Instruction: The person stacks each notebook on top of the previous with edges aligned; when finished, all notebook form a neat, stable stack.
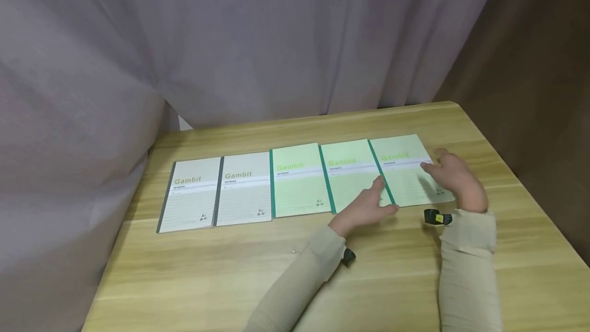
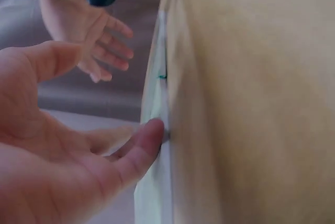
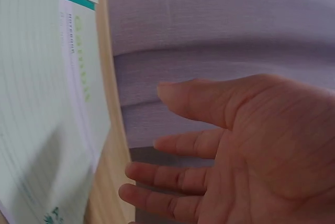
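Note:
Several notebooks marked "Gambit" lie in a row on the wooden table. The rightmost notebook (image 1: 403,186) is pale green with a green spine. My right hand (image 1: 458,181) hovers around its right edge, fingers apart and holding nothing; in the right wrist view the palm and thumb (image 3: 196,98) show beside that notebook's cover. My left hand (image 1: 365,206) is over the lower right corner of the neighbouring green notebook (image 1: 348,186), fingers spread toward the rightmost spine. In the left wrist view, a left fingertip (image 2: 152,132) overlaps a notebook edge.
A third green-spined notebook (image 1: 299,193) and two white notebooks with grey spines (image 1: 191,204) continue the row leftward. The table (image 1: 198,275) ends at a grey curtain (image 1: 258,45) behind, with a dark brown surface (image 1: 534,91) at right. Each wrist wears a small black camera (image 1: 433,216).

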`<action>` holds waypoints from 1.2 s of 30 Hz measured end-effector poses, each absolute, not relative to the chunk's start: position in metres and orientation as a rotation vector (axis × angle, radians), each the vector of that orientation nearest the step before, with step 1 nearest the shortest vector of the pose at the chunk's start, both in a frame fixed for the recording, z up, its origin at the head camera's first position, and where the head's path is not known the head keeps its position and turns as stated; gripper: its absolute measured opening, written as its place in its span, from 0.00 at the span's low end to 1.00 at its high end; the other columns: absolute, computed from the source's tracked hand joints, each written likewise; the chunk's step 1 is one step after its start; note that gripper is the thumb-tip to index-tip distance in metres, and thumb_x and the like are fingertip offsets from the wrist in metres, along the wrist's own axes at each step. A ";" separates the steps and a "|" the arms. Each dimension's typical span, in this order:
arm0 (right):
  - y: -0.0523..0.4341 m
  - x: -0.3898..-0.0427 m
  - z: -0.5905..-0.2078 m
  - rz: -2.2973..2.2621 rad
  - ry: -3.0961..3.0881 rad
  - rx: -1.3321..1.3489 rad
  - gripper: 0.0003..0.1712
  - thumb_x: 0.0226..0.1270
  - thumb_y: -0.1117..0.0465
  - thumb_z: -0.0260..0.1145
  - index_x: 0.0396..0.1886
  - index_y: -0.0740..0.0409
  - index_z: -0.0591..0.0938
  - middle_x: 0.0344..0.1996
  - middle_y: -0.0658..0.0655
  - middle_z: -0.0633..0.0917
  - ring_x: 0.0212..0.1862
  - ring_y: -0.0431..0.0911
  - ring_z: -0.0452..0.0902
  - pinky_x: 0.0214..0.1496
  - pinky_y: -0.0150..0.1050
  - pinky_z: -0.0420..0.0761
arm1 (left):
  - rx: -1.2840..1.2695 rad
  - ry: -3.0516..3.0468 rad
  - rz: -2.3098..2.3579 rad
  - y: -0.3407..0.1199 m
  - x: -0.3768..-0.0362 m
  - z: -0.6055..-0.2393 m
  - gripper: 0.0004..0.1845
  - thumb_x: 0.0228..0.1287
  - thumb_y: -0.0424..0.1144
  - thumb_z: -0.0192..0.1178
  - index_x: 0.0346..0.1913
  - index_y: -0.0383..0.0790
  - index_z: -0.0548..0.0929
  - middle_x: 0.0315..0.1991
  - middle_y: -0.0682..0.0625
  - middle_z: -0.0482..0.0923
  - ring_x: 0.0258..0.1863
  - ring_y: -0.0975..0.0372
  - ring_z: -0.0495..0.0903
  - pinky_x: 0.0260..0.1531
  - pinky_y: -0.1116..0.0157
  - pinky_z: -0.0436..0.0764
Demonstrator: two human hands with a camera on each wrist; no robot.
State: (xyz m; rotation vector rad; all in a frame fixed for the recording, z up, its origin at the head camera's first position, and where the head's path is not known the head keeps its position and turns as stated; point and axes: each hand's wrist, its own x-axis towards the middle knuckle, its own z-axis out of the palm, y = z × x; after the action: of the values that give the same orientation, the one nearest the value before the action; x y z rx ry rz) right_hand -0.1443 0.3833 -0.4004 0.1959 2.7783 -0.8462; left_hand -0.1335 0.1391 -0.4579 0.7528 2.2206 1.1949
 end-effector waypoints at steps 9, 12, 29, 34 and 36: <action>0.385 -0.151 -0.413 -0.805 2.758 0.103 0.41 0.80 0.54 0.51 0.70 0.88 0.51 0.65 0.88 0.59 0.66 0.79 0.56 0.66 0.70 0.61 | 0.695 2.288 1.138 0.150 -0.131 -0.466 0.44 0.73 0.52 0.56 0.81 0.37 0.47 0.78 0.45 0.56 0.76 0.53 0.55 0.71 0.61 0.62; 0.387 -0.152 -0.413 -0.778 2.734 0.122 0.44 0.80 0.53 0.51 0.71 0.88 0.47 0.67 0.88 0.54 0.68 0.80 0.50 0.68 0.70 0.57 | 0.700 2.291 1.128 0.150 -0.132 -0.467 0.44 0.74 0.52 0.55 0.81 0.38 0.48 0.77 0.44 0.57 0.76 0.53 0.55 0.71 0.61 0.63; 0.398 -0.146 -0.426 -0.713 2.776 0.177 0.34 0.74 0.62 0.53 0.65 0.88 0.60 0.58 0.86 0.66 0.58 0.77 0.64 0.58 0.70 0.68 | 0.491 2.116 1.393 0.152 -0.135 -0.464 0.41 0.70 0.46 0.62 0.78 0.34 0.58 0.63 0.43 0.76 0.43 0.66 0.78 0.50 0.69 0.78; 0.398 -0.147 -0.427 -0.736 2.793 0.200 0.28 0.66 0.67 0.54 0.60 0.86 0.67 0.50 0.82 0.72 0.47 0.69 0.70 0.47 0.63 0.75 | 0.421 2.024 1.504 0.154 -0.136 -0.464 0.41 0.66 0.41 0.67 0.77 0.36 0.59 0.61 0.45 0.77 0.45 0.67 0.79 0.50 0.69 0.77; 0.398 -0.147 -0.427 -0.756 2.801 0.218 0.24 0.62 0.69 0.54 0.54 0.85 0.70 0.45 0.79 0.74 0.42 0.66 0.70 0.40 0.56 0.77 | 0.411 1.990 1.542 0.155 -0.135 -0.464 0.42 0.65 0.38 0.68 0.77 0.38 0.60 0.59 0.47 0.77 0.42 0.68 0.79 0.47 0.70 0.78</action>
State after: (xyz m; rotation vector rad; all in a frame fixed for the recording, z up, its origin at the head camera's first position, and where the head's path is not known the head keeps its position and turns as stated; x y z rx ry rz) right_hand -0.1466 0.3981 -0.4272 0.2184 2.8014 -0.7556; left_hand -0.1352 0.1547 -0.4643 0.4112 1.9901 1.5424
